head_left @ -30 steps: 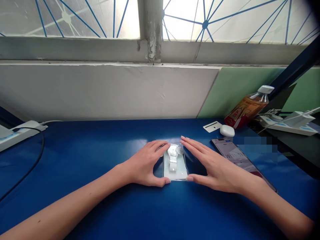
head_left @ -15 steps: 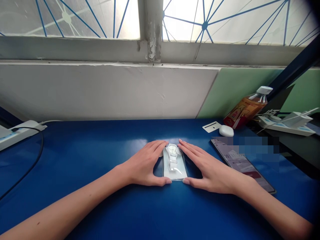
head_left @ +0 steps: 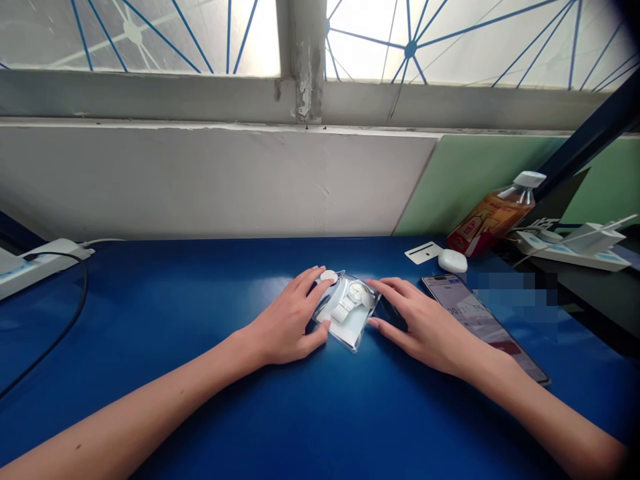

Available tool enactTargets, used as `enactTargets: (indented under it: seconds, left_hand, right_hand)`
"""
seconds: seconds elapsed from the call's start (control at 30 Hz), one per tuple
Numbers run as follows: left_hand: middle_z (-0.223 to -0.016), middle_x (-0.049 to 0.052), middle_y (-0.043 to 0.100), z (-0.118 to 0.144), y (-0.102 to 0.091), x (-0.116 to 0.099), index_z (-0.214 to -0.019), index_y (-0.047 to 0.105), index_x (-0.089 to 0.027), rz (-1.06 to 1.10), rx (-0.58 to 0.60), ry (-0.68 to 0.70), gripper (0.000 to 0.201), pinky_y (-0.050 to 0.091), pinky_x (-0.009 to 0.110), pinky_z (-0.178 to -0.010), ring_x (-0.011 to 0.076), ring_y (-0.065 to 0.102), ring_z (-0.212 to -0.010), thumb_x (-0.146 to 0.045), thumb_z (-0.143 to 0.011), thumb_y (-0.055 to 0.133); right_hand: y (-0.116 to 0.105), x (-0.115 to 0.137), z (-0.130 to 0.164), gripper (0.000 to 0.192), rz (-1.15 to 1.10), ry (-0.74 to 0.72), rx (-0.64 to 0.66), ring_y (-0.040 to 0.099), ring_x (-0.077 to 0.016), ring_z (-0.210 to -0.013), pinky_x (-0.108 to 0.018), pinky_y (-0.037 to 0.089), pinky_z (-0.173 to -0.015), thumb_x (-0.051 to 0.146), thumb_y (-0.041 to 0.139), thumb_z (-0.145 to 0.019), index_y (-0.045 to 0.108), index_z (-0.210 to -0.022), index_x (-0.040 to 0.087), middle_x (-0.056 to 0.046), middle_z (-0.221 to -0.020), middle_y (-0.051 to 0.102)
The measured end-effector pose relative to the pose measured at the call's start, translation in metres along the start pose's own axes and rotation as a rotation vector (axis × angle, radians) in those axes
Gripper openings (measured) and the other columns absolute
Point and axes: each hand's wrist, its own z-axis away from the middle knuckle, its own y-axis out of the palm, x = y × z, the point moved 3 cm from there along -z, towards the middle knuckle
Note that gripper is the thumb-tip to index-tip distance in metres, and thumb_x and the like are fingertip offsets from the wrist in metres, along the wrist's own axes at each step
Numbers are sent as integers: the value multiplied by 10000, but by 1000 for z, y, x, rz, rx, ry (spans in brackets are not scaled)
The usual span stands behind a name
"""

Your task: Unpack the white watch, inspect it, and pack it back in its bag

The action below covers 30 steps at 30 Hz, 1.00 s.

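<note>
Well off the rear desk edge (head_left: 225, 241), hands (head_left: 287, 325) (head_left: 431, 328) flank bagged watch (head_left: 357, 294).

Before you, a blue table (head_left: 190, 287) meets a pale wall (head_left: 215, 183); daylight fills the windows (head_left: 460, 63) above.

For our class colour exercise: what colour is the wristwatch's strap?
The wristwatch strap is white, as the head view, the only one, shows.

A clear packet (head_left: 353, 335) with a white watch (head_left: 348, 303) inside lies slantwise on the blue worktop (head_left: 200, 427) between the spread left hand (head_left: 287, 323) and right hand (head_left: 423, 327); right of the latter lies a phone (head_left: 477, 317).
</note>
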Motion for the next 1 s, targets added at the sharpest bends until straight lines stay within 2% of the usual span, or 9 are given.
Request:
enactTargets:
  seconds: [0.13, 0.27, 0.33, 0.4, 0.53, 0.6, 0.7, 1.0]
  left_hand:
    - [-1481, 154, 364, 0, 2, 5, -1328, 462, -157, -43, -64, -30, 400, 331, 501, -1123, 308, 283, -1404, -226, -935, 446]
    - [-1412, 149, 445, -1, 4, 8, -1271, 511, -140, -86, -104, -53, 344, 361, 492, -1103, 293, 345, -1364, -184, -946, 406]
    - [-1377, 150, 483, -2, 3, 8, -1276, 504, -127, -86, -110, -60, 342, 373, 483, -1095, 280, 375, -1341, -206, -966, 383]
    - [-1357, 154, 506, -3, 3, 7, -1297, 487, -116, -73, -99, -61, 368, 374, 476, -1096, 277, 390, -1329, -272, -976, 398]
    - [-1388, 180, 482, -3, 3, 6, -1327, 468, -96, -38, -27, -35, 593, 361, 480, -1107, 316, 369, -1345, -479, -884, 562]
    - [-1407, 183, 464, -3, 3, 6, -1334, 465, -96, -19, -1, -32, 677, 354, 473, -1115, 322, 359, -1355, -527, -834, 613]
    - [-1414, 175, 462, -3, 4, 8, -1326, 472, -110, 7, 12, -44, 708, 344, 463, -1123, 318, 355, -1363, -552, -801, 644]
    - [-1385, 192, 489, -4, 4, 7, -1286, 495, -101, 26, 28, -41, 848, 351, 489, -1108, 347, 363, -1353, -674, -692, 689]
  right_hand:
    - [-2, 2, 0, 518, -33, 6, -7, 585, -290, -1047, -474, 511, -884, 403, 472, -939, 400, -1406, 190, -132, -1130, 616]
    - [-2, 5, 2, 503, -137, -43, 75, 605, -246, -956, -426, 524, -842, 361, 473, -949, 375, -1420, 211, -86, -1002, 643]
    - [-2, 3, 2, 511, -116, -40, 60, 596, -254, -1013, -430, 519, -871, 375, 484, -943, 383, -1417, 213, -102, -1081, 631]
    - [-3, 1, 1, 545, -63, -40, 22, 549, -278, -1141, -448, 494, -940, 422, 500, -929, 391, -1417, 204, -135, -1255, 568]
    - [-1, -5, 1, 641, 23, -81, 42, 351, -300, -1372, -468, 386, -1089, 500, 485, -919, 337, -1463, 195, -130, -1503, 371]
    - [1, -7, 2, 661, 34, -99, 88, 280, -297, -1418, -477, 349, -1119, 514, 456, -929, 291, -1490, 204, -107, -1542, 329]
    - [2, -9, 3, 678, 31, -98, 130, 246, -299, -1436, -491, 335, -1127, 535, 439, -931, 271, -1503, 213, -88, -1557, 312]
    - [0, -12, 4, 730, -16, -63, 182, 294, -291, -1418, -473, 353, -1122, 580, 457, -906, 265, -1508, 215, -90, -1546, 336]
